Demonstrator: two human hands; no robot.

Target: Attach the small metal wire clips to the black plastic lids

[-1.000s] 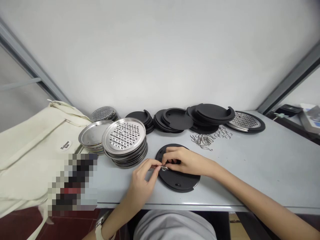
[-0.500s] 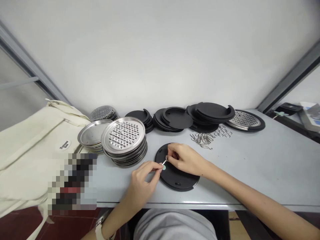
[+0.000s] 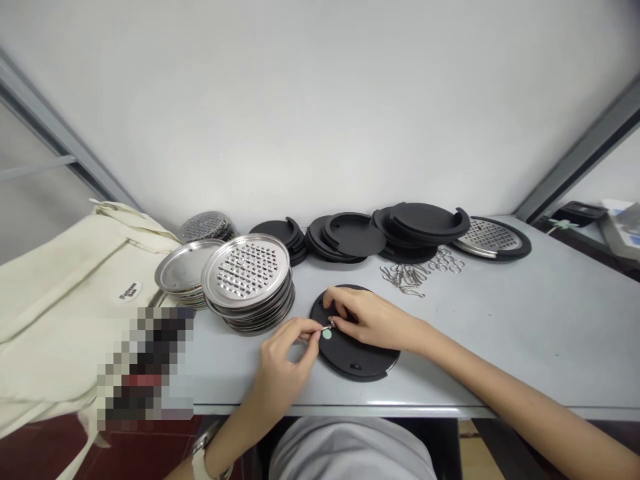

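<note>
My left hand (image 3: 287, 360) pinches one end of a small metal hook (image 3: 327, 327) between thumb and fingertips. At the hook's other end are the thumb and bent fingers of my right hand (image 3: 367, 320), its index finger raised a little apart. Both hands are over a round black disc (image 3: 370, 357) lying on the table, which shows dark slots and a pale green round spot (image 3: 327, 335) just under the hook. My right hand and wrist cover the disc's upper right part. Exactly how the right fingertips grip the hook is partly hidden.
Stacked steel grater discs (image 3: 247, 273) stand left of the black disc, beside plain steel discs (image 3: 190, 267). Black round holders (image 3: 355, 235) line the wall. Loose metal hooks (image 3: 406, 277) and rings (image 3: 447, 261) lie behind my right hand. A cream bag (image 3: 65, 300) sits far left.
The metal hook has tipped to lie flatter over the disc. My right index finger has lifted away to the left, and my left hand has shifted slightly left.
</note>
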